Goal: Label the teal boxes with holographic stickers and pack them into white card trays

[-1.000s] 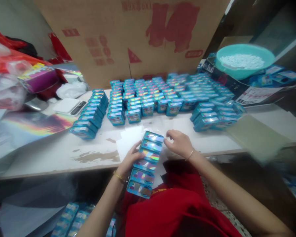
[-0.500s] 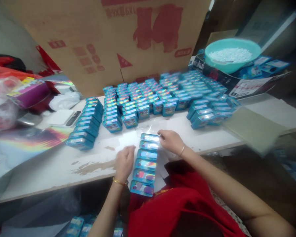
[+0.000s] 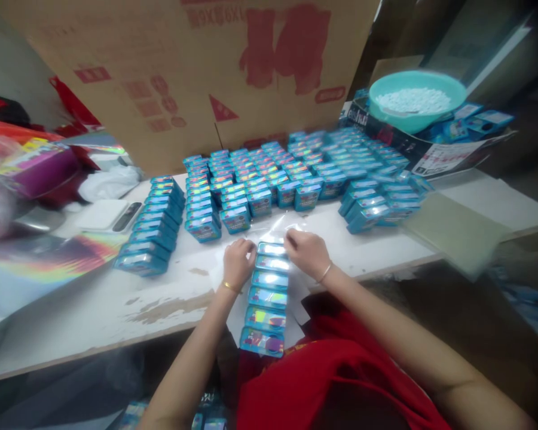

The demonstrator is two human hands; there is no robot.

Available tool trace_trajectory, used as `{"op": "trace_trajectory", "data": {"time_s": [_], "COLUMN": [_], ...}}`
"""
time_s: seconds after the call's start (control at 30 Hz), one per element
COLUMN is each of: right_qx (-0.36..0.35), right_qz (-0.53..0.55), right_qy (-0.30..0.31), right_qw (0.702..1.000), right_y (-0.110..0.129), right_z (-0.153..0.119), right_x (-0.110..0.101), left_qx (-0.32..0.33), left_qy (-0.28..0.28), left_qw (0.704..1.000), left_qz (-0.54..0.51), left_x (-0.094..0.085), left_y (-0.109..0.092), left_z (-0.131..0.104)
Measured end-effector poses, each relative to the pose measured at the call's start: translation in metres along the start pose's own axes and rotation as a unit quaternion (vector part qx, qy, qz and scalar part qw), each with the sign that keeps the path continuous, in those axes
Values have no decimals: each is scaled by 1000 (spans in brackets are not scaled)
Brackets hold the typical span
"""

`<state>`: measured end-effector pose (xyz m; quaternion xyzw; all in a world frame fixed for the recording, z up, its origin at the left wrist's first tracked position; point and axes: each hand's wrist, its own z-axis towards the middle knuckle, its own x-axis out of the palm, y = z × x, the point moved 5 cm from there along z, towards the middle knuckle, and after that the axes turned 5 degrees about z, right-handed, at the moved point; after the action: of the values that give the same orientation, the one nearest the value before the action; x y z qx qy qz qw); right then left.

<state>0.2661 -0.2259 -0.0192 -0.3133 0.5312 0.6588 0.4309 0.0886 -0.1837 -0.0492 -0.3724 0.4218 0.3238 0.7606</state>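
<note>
A row of several small blue boxes [image 3: 268, 297] with shiny, colourful ends stretches from the table toward my body. Clear plastic film [image 3: 275, 224] shows as glossy, see-through edges at the row's far end. My left hand [image 3: 239, 261] is closed in a pinch at the far left corner of the row, apparently on the film. At the far right corner my right hand [image 3: 308, 254] also pinches, fingers pressed together on the film. The exact grip of the fingertips is too small to make out.
Beyond my hands stand many rows of blue boxes [image 3: 260, 203], backed by a large cardboard carton [image 3: 174, 71]. At left are another row [image 3: 150, 230] and a white scale [image 3: 103, 215]. A turquoise basin [image 3: 416, 122] of white pieces sits back right, with a greenish sheet [image 3: 457, 236] nearer.
My left hand has moved up and away from me along the row, from its left side to the far left corner. My right hand stays near the far right corner.
</note>
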Motion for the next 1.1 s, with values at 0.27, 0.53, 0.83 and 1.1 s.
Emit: {"op": "trace_trajectory", "data": {"time_s": [0.27, 0.53, 0.83, 1.1], "right_qx": [11, 78, 28, -121], "right_qz": [24, -51, -3, 31], "right_qy": [21, 97, -8, -81], "right_qw": [999, 991, 1000, 989], "right_y": [-15, -18, -15, 0], "right_z": [-13, -23, -38, -77], "right_x": [-3, 9, 18, 23], "left_qx": [37, 29, 29, 40], "left_qy": [-46, -28, -83, -138], "left_qw": [997, 992, 987, 983], "left_qz": [-55, -122, -134, -110], "left_x": [-7, -7, -9, -5], "left_y": [0, 0, 1, 5], "left_z": [3, 7, -9, -60]}}
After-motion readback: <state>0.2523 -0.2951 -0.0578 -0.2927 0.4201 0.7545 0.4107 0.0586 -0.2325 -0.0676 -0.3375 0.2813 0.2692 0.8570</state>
